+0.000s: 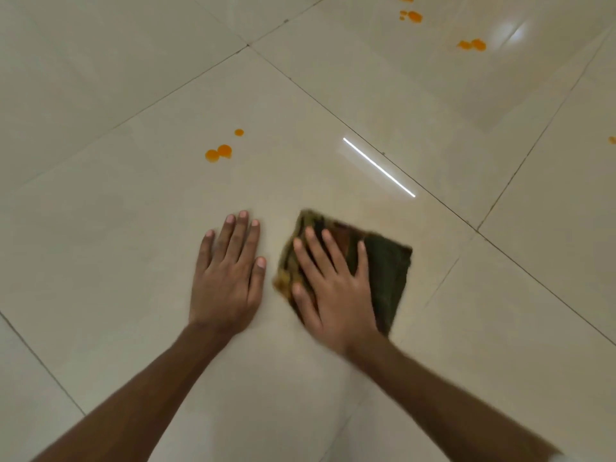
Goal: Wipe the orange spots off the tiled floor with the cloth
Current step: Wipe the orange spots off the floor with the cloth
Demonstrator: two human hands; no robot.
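Cloth (383,271): folded, dark green with orange-brown staining at its left edge, lying flat on the tiled floor (116,228). Judged soft, light and limp; likely to slide readily on the glossy tile, so best controlled by flat palm pressure over its middle rather than a pinch. Right hand (333,288) lies on the cloth's left half, fingers spread and pressing down, not pinching. Left hand (226,281) rests flat on bare tile just beside the cloth, fingers extended, holding nothing. Nearest orange spots (218,153) lie ahead and left of both hands, untouched; further spots (471,45) well apart at upper right
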